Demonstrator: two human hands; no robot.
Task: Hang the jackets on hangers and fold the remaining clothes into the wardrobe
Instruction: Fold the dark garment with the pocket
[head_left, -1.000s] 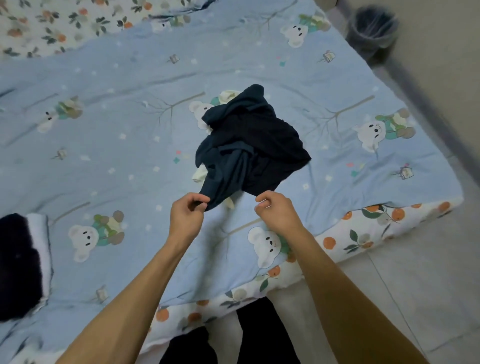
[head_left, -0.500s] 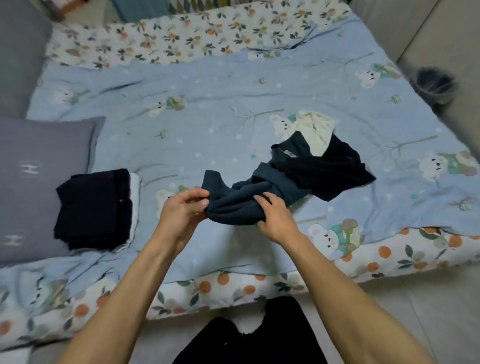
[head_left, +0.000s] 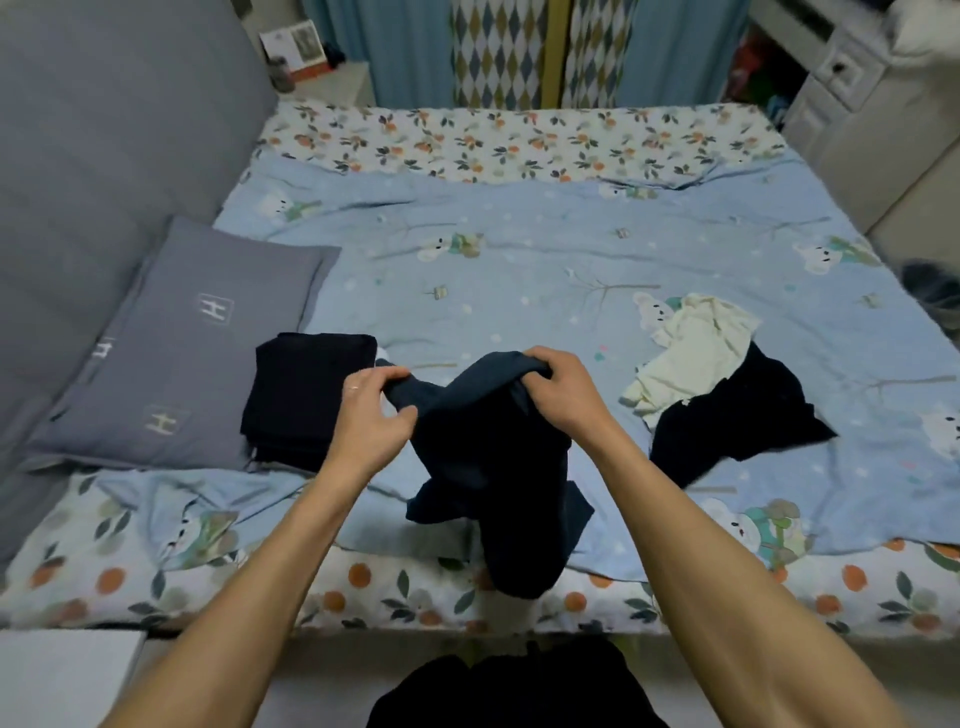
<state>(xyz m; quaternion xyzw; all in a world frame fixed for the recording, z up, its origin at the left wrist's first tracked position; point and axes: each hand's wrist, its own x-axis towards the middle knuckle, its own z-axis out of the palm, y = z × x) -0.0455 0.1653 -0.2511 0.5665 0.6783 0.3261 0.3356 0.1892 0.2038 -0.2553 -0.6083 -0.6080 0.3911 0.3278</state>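
Both hands hold a dark blue garment (head_left: 488, 467) up over the near edge of the bed (head_left: 519, 249). The left hand (head_left: 371, 421) pinches one bunched end of it between thumb and curled fingers, and the right hand (head_left: 563, 397) grips the other end, fingers wrapped over the top fold. The cloth sags between the two grips and hangs down below them, its lowest part draping past the floral sheet (head_left: 363, 587) at the mattress edge.

Just left of the left hand, partly hidden behind it, lies a folded stack of dark clothes (head_left: 296, 395), resting against the corner of a grey pillow (head_left: 192, 353). To the right of the right hand, apart from it, a cream garment (head_left: 696, 348) lies crumpled on top of a black garment (head_left: 737, 431), both loose on the blue quilt (head_left: 545, 291). Beyond the grip, at the far side of the bed, hang patterned curtains (head_left: 498, 52).
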